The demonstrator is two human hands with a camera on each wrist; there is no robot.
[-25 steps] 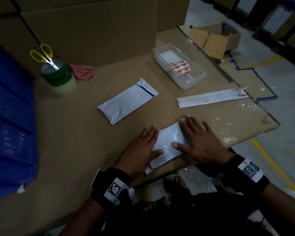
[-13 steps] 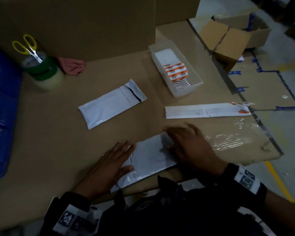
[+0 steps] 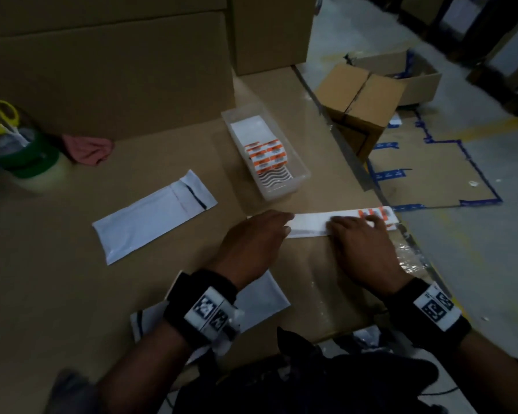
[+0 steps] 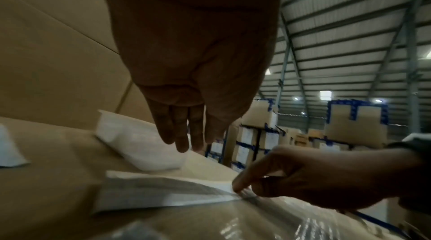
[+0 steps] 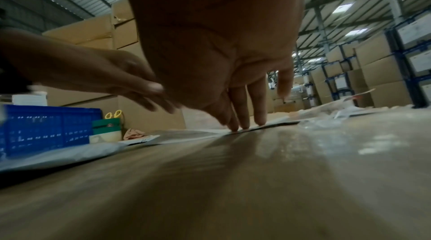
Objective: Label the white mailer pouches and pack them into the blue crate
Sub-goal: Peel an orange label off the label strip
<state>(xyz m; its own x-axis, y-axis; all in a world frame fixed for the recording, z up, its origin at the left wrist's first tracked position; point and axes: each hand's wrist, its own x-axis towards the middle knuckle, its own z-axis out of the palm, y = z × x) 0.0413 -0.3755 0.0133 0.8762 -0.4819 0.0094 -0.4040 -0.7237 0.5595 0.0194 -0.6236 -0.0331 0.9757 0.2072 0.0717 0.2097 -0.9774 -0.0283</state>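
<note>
A long white label strip (image 3: pixel 310 227) with orange labels (image 3: pixel 374 215) at its right end lies on the cardboard table. My right hand (image 3: pixel 368 225) presses straight fingers (image 5: pixel 242 124) onto the strip (image 5: pixel 186 135). My left hand (image 3: pixel 278 225) is over the strip's left end with its fingers (image 4: pixel 184 144) straight and holds nothing. One white mailer pouch (image 3: pixel 153 216) lies to the left with its flap open. A second pouch (image 3: pixel 263 297) lies at the front edge, partly hidden under my left wrist. The blue crate (image 5: pixel 46 127) stands at the far left.
A clear tray (image 3: pixel 299 180) of orange label sheets sits just beyond the strip. Tape rolls (image 3: pixel 27 162) holding yellow scissors (image 3: pixel 0 118) and a pink cloth (image 3: pixel 87 149) lie at the back left. Large cartons (image 3: pixel 108 70) wall the back. The table's right edge (image 3: pixel 413 243) is taped.
Both hands have left the front pouch and moved forward onto the label strip. The pouch stays at the front edge.
</note>
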